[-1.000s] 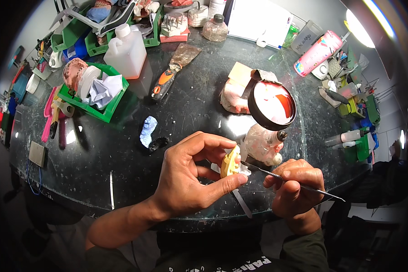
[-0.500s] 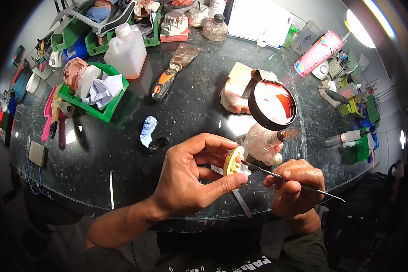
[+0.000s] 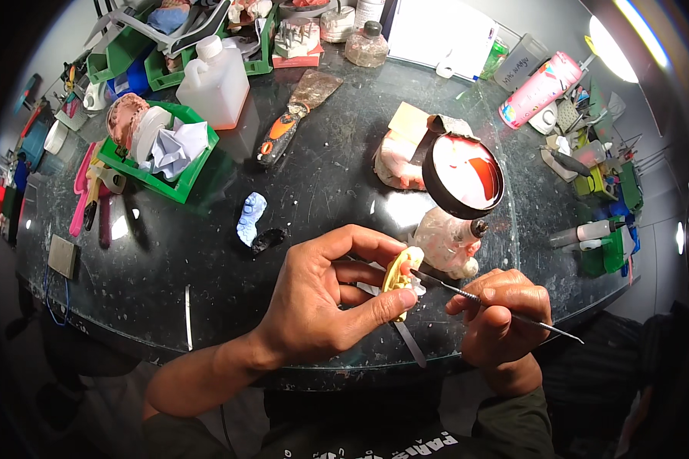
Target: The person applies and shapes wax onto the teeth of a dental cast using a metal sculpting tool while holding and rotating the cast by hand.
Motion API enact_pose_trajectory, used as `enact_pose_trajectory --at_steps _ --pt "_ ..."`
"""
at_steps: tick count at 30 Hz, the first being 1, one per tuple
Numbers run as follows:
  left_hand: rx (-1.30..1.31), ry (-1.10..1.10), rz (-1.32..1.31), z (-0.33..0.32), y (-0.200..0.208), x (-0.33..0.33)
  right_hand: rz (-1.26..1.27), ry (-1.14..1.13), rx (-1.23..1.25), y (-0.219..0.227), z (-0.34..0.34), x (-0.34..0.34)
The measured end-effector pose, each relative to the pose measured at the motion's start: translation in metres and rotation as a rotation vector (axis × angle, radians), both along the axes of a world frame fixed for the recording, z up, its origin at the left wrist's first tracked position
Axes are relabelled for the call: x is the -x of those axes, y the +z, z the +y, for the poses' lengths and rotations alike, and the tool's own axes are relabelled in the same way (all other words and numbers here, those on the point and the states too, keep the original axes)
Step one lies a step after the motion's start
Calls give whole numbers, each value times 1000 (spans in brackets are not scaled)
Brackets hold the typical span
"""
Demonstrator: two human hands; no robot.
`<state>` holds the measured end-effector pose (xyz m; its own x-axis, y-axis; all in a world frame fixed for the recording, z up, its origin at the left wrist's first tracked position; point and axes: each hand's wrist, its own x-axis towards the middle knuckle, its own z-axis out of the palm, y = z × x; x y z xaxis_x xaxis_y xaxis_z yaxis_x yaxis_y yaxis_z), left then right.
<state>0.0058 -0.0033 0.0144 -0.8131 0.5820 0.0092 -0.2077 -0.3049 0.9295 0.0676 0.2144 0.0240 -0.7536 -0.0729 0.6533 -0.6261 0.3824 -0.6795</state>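
Observation:
My left hand holds a small yellow dental model with pale teeth, pinched between thumb and fingers; part of it is hidden behind them. In my right hand is a thin metal dental carver, gripped like a pen. Its near-left tip meets the toothed side of the model, while the other end sticks out past my right hand. Below the model, a flat metal strip lies at the table's front edge. Just beyond my hands stands a glass spirit lamp stained with pink.
A round tin with red wax rests tilted beside a pink-white block. Farther left are a blue impression piece, a scraper, a green bin and a plastic jug. A pink bottle stands at far right.
The yellow model has turned slightly in my left hand and shifted a little to the right. The carver stays against it, with my right hand nearly still.

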Motion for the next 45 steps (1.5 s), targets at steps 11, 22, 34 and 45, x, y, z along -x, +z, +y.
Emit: enact_pose_trajectory --at_steps 11,22,34,45 --pt "-28 -25 -26 0 0 0 -7 -13 65 0 -6 -1" --pt "-24 -33 -35 -2 1 -1 -26 -5 86 1 -7 -1" --pt "-12 -37 -49 -1 4 0 -28 12 109 2 -8 -1" --pt "60 90 131 1 -1 -2 93 -5 108 -4 3 -1"
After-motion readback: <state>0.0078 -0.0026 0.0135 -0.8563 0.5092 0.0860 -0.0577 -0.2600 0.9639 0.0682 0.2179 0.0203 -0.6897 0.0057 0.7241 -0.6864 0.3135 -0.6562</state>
